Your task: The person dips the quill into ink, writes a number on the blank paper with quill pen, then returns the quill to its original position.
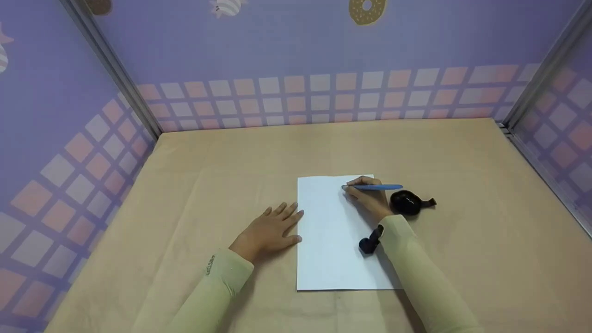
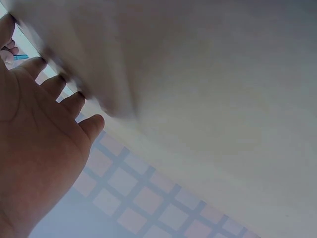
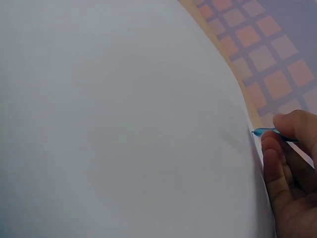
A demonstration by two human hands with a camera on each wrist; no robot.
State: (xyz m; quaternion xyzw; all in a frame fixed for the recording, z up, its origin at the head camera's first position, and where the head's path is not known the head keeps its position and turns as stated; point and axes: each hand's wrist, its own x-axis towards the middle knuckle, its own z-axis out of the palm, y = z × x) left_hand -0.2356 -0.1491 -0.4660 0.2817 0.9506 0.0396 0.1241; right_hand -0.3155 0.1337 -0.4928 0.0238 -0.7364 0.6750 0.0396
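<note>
Head cam's got the right hand (image 1: 371, 200) pinching a blue pen (image 1: 387, 187) over the upper part of some white paper (image 1: 323, 231), can't really tell if the tip touches. Left hand (image 1: 273, 229) rests on the beige tabletop (image 1: 231, 162), fingers spread, right at the paper's left edge. Shiny black thing (image 1: 406, 203) sits just right of the right hand.

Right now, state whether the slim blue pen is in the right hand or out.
In: the right hand pinches the slim blue pen near one end, head view.
</note>
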